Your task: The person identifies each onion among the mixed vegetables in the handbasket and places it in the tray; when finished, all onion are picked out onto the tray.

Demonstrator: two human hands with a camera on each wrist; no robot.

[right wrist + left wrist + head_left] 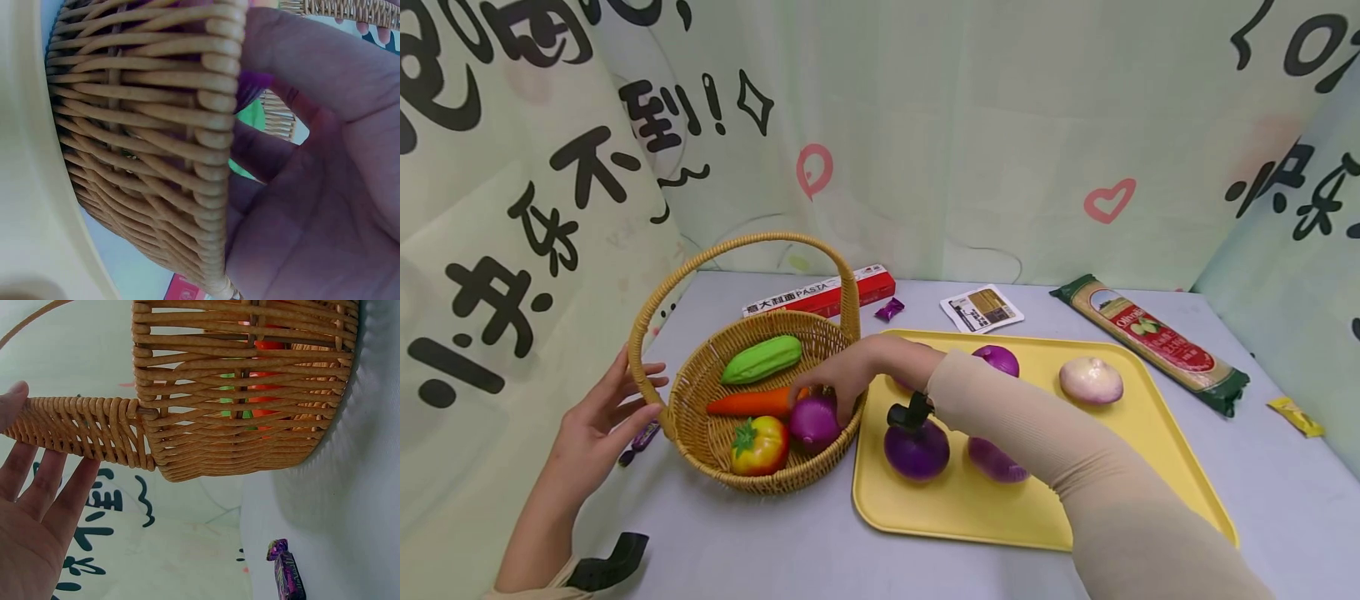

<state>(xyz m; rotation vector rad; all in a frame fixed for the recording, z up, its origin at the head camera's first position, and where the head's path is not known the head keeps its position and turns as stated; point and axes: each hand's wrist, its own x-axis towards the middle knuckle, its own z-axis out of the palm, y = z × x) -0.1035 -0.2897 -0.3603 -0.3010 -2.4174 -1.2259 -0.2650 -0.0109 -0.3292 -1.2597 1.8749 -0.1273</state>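
A: Status?
B: Right hand curled round purple onion, inside wicker basket. Left hand, fingers straight, steadies its handle.
A: Remaining?
B: Looks partway. Several onions left on yellow tray.

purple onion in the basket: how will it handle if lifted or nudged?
The purple onion looks round and glossy, so it would probably roll if nudged, though the tomato and the basket wall beside it should check that. The smooth skin may be a bit slippery under the right hand. It looks like a rigid toy, so probably light and stiff.
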